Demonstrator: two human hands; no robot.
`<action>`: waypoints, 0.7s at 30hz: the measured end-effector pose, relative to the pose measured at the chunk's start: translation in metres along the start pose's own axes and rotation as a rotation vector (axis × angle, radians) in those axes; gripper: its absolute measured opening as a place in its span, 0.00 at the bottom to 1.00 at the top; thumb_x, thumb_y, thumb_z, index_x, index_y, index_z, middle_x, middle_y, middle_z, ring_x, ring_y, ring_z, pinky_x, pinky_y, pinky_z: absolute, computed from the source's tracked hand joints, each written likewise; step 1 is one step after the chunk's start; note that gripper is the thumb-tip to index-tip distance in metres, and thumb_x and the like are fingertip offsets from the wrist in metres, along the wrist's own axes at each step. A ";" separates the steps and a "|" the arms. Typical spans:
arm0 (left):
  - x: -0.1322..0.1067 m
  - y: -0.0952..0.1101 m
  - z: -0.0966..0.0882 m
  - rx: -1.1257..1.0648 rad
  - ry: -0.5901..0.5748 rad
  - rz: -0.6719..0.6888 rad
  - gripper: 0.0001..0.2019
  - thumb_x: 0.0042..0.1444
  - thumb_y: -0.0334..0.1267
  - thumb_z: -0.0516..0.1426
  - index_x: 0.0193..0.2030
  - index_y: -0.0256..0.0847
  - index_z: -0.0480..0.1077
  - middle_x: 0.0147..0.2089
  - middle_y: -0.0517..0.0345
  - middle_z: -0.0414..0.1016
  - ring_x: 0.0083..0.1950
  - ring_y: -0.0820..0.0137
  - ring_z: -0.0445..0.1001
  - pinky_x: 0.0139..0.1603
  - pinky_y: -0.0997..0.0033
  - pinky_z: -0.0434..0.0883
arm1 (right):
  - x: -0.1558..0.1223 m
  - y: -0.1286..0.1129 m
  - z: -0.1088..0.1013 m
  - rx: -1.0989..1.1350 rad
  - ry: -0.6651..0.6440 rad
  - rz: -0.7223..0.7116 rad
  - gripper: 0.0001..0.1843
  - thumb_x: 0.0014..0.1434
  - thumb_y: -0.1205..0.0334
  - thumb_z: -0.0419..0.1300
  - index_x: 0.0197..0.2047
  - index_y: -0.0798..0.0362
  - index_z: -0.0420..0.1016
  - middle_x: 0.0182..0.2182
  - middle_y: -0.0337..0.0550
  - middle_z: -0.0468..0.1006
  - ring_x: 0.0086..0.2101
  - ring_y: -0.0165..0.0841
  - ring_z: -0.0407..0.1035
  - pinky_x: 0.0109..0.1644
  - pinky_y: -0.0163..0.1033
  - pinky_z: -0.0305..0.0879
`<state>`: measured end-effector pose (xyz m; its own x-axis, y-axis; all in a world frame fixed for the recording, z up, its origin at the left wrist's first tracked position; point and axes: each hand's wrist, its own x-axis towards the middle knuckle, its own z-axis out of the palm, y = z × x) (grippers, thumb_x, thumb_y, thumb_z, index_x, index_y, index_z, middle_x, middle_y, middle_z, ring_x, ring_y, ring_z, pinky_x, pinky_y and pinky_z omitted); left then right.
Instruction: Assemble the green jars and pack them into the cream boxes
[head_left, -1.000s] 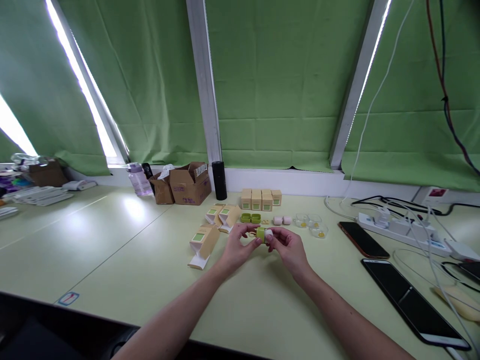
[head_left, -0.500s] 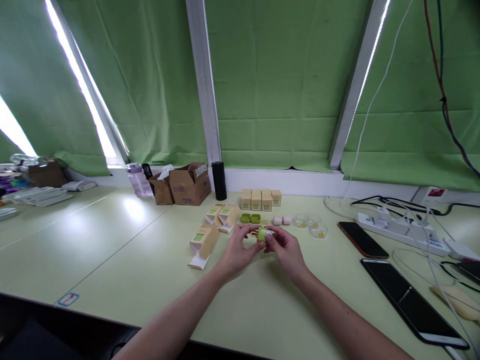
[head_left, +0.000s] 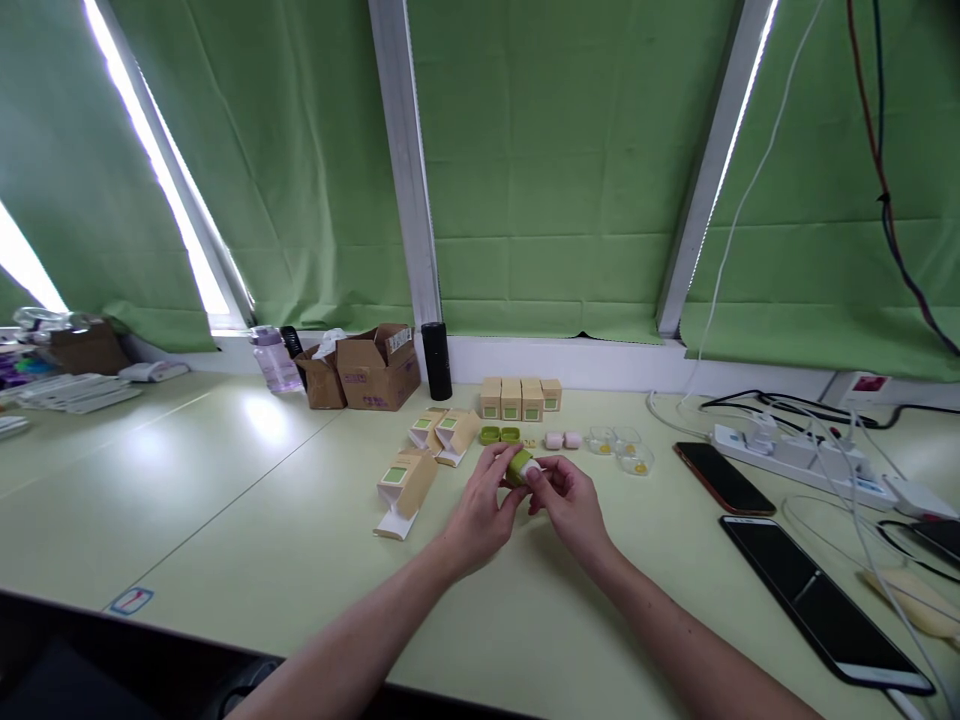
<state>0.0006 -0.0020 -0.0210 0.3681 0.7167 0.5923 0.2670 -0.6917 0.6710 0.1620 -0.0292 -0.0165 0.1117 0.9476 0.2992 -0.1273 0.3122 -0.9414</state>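
Note:
Between both hands is a small green container with a whitish part at its right end, held tilted above the table. My left hand grips its left side, thumb below and fingers above. With thumb and fingers closed, my right hand pinches the whitish end; the fingers hide much of it. Just beyond lie two green square pieces, small yellowish parts, two pale pink cylinders and three clear cups with yellow bits in them.
Opened beige cartons lie left of my hands, and several closed beige boxes stand at the back. A brown cardboard box and black cylinder stand near the wall. Phones and a cabled power strip are on the right.
The green container has been turned and tilted in my fingers, so its label and the yellowish loop at its left no longer show. Both hands keep their hold.

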 end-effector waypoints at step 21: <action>0.009 0.008 -0.008 -0.701 -0.158 -0.274 0.27 0.62 0.50 0.66 0.65 0.44 0.72 0.62 0.45 0.77 0.63 0.54 0.75 0.64 0.54 0.73 | -0.005 0.005 -0.017 -0.868 -0.056 -0.699 0.18 0.71 0.62 0.56 0.61 0.47 0.74 0.59 0.53 0.78 0.51 0.42 0.79 0.38 0.39 0.81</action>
<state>-0.0010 -0.0006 -0.0070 0.5074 0.7966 0.3287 -0.2408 -0.2352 0.9417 0.1772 -0.0335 -0.0256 -0.1581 0.5902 0.7916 0.6806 0.6460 -0.3457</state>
